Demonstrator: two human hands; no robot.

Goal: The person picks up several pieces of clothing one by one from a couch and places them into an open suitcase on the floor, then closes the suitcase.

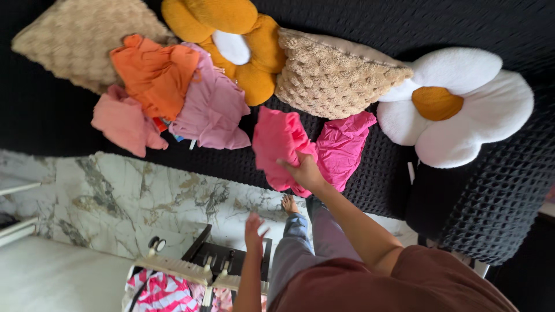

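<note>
The bright pink garment point(277, 144) lies on the black waffle blanket point(497, 190), beside a magenta cloth point(344, 147) and below a beige knitted cushion point(332, 75). One hand point(303, 170) grasps its edge. Which hand it is cannot be told. The other hand point(254, 230) hangs open, empty, above a drying rack point(185, 268).

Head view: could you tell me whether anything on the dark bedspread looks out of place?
Yes. The clothes pile of orange and pink pieces lies crumpled and overlapping beside the cushions. The right hand grips a bright pink garment, also bunched; the left hand is open. Nothing looks damaged.
</note>
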